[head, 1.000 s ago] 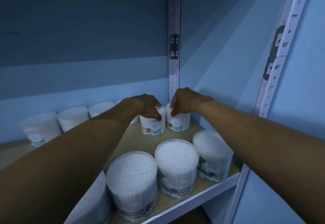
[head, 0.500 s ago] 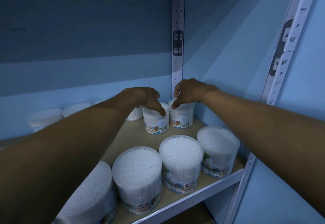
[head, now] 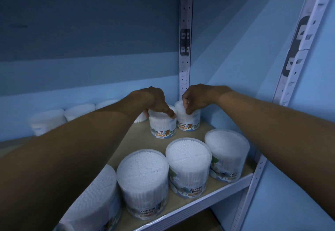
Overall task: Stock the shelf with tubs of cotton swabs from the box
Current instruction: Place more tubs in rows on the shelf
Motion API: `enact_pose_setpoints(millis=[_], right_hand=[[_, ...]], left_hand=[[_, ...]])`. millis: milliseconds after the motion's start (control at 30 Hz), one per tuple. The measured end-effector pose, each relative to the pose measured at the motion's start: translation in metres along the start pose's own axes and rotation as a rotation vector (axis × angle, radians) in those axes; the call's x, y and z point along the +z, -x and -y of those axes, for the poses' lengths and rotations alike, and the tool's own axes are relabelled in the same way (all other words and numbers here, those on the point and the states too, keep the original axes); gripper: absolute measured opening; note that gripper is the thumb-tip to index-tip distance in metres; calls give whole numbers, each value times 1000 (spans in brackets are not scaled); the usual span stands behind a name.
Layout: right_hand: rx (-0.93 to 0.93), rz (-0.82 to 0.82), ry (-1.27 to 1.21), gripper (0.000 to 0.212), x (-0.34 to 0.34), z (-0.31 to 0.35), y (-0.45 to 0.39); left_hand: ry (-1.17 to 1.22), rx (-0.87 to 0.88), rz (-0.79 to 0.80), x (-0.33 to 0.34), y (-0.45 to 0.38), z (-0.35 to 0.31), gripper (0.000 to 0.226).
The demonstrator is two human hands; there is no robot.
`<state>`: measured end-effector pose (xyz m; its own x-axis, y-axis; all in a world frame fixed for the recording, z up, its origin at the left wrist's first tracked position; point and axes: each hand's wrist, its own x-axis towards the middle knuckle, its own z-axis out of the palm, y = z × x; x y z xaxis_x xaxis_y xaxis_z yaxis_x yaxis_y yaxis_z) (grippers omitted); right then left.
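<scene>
Blue walls and white slotted uprights (head: 184, 31) frame a pale wooden shelf (head: 233, 173). At its back corner, two tubs of cotton swabs are held by their lids: the left tub (head: 162, 128) is grasped by the left hand (head: 154, 102), the right tub (head: 188, 122) is pinched by the right hand (head: 194, 98), apparently to seat them side by side. Clear walls show packed white swabs above "COTTON BUDS" labels. Larger tubs (head: 187, 165) line the front edge.

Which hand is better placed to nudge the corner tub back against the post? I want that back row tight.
Probably the right hand: its grip already pinches the top of the corner tub beside the post. The left hand holds the neighbouring tub.
</scene>
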<state>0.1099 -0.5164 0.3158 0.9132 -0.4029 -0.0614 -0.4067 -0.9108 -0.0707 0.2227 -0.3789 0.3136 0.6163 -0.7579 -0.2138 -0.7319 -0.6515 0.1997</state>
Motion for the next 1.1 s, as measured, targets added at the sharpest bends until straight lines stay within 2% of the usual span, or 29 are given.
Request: enact_pose_setpoints(millis=[100,267,400,733,1000,1100], right_hand=[[-47,22,0,15,-1,-7,5],[-25,25,-28,50,-10,-7,1],[-2,2,-6,64,-7,1,-6],[-15,43,-2,47,-6,6,-1],[-77,70,-37,42,-12,-6,11],[-82,3,-72,43,-10,-8,5]], left_hand=[[-9,-23,-25,0,3,-2,84],[-81,27,-17,-4,6,-3,90],[-61,70,55,-6,3,0,93],[-10,57,55,-2,4,-2,80],[-56,-28,7,4,6,-8,86],[-91,6,-10,4,7,-8,95]])
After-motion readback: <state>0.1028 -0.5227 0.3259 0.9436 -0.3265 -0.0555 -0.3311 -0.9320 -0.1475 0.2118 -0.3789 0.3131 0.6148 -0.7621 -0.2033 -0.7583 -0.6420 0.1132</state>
